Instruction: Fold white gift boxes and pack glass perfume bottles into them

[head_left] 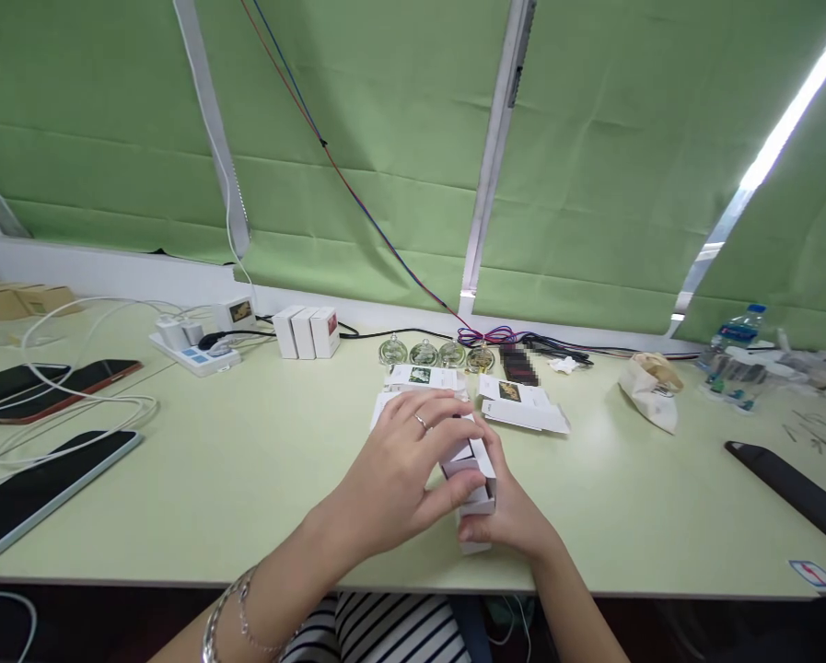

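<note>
No words could be read: print on the unfolded carton was too small, the bottle label was blurred, and a red mark was seen on the table sticker.

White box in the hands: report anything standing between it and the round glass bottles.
Two opened cartons lie between the white box and the glass bottles: the left carton, partly hidden by the left hand, and the right carton. The left hand also covers the box's near-left side.
</note>
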A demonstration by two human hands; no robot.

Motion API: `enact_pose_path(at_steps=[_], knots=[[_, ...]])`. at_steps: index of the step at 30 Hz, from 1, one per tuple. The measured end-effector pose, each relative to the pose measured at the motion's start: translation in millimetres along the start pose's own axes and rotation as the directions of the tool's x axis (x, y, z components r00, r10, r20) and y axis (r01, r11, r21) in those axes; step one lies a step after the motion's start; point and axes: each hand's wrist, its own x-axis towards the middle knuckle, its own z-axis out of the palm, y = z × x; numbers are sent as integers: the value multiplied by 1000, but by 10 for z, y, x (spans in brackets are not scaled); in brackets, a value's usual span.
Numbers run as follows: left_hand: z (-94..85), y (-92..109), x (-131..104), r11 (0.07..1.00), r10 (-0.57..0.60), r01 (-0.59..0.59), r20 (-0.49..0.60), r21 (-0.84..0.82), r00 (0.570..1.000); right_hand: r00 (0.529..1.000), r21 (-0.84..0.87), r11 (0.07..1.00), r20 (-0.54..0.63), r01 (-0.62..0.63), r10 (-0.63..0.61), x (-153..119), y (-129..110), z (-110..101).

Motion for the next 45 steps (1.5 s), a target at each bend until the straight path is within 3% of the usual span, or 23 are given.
enact_pose_path(at_steps=[7, 12, 17, 20, 23, 25, 30, 35, 40, 45], knots=[[239, -20, -59, 978, -45, 79, 177, -192, 983, 997, 49, 996, -10, 71, -71, -14, -2, -32], [387, -25, -141, 962, -98, 132, 149, -239, 984, 984, 87, 980, -40, 177, -174, -21, -15, -55], [370, -86, -139, 921, -276, 291, 92, -258, 957, 973, 99, 969, -83, 224, -217, -51, -104, -70], [299, -87, -35, 935, -180, 218, 155, -279, 971, 964, 91, 962, -95, 256, -247, -82, -218, -96], [236, -67, 93, 943, -21, 90, 212, -319, 977, 970, 84, 969, -92, 231, -224, -108, -313, -127], [215, -54, 149, 928, -4, 102, 264, -359, 965, 975, 84, 974, -91, 210, -202, -114, -345, -145], [230, -60, 128, 878, -92, 232, 328, -419, 940, 967, 101, 967, -130, 232, -219, -92, -344, -154], [271, -75, 31, 881, -76, 191, 270, -432, 960, 969, 57, 984, -188, 171, -158, -75, -321, -126], [292, -76, -28, 823, -73, 212, 273, -527, 959, 976, -58, 992, -179, 116, -125, -119, -373, -134], [324, -56, -47, 724, -223, 344, 268, -598, 937, 981, -218, 974, -171, 56, -94, -190, -483, -129]])
